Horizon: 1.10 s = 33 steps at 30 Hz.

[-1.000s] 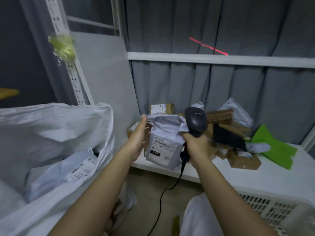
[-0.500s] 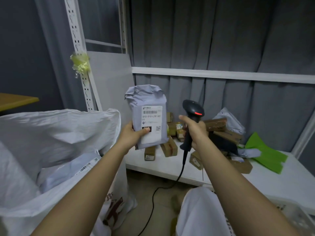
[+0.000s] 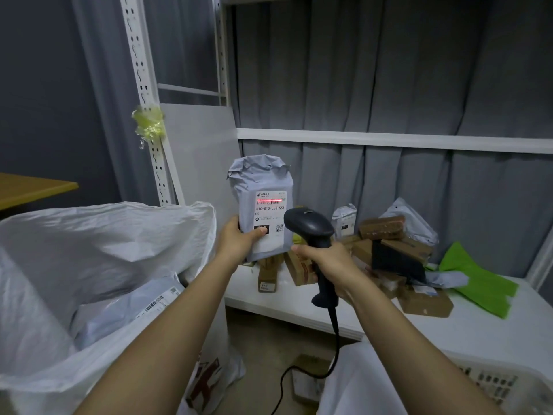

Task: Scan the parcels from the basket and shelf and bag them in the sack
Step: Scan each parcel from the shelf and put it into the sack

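Gripping the grey parcel (image 3: 259, 205) upright by its lower edge, the left hand (image 3: 239, 239) is nearest the open sack (image 3: 98, 250) at left; the right hand (image 3: 323, 262) clasps the scanner (image 3: 314, 232), beam across the barcode.

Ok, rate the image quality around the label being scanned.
Head view: dim room, but the grey mailer held by the left hand is sharp, its code legible; the barcode scanner in the right hand throws a bright red line across the barcode; wide-angle bending at the shelf upright.
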Available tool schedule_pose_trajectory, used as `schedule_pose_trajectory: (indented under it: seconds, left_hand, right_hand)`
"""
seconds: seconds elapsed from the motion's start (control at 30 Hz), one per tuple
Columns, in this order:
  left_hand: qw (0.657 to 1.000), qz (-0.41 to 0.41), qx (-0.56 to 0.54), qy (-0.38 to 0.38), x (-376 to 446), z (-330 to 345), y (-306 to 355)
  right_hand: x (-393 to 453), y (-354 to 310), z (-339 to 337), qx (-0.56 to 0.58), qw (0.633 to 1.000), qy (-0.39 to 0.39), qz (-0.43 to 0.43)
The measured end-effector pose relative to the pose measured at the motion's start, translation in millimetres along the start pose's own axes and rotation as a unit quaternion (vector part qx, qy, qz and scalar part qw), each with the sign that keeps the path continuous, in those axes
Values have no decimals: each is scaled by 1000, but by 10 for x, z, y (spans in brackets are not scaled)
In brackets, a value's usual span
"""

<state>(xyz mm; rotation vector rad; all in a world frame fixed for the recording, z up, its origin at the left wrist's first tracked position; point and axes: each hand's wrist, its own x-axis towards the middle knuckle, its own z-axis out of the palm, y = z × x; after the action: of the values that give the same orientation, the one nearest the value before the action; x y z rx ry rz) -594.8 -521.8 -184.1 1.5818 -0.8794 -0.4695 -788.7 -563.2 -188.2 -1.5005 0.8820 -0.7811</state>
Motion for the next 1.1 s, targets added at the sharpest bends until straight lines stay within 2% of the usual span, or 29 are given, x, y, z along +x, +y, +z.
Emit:
schedule_pose_trajectory:
  seconds: [0.1, 0.47, 0.6, 0.73, 0.9, 1.0, 1.1]
  left_hand:
    - [1000, 2, -5, 7, 30, 8, -23]
    - [1000, 11, -20, 0, 12, -53, -75]
    - [999, 17, -38, 11, -15, -110, -94]
    - [992, 52, -105, 51, -92, -307, -17]
    - [966, 96, -177, 161, -176, -874, 126]
    - [956, 121, -88, 251, -176, -1363, 111]
    - [932, 143, 97, 320, -132, -1927, -98]
  right_hand:
    - [32, 13, 18, 7, 1000, -20, 5]
    - [34, -15, 61, -24, 1000, -12, -10]
    - [44, -23, 122, 10, 1000, -19, -12]
    - [59, -54, 249, 57, 998, -6, -37]
    - [246, -121, 630, 83, 996, 24, -21]
    - [356, -162, 901, 91, 996, 6, -7]
    - [495, -70, 1111, 91, 996, -2, 18]
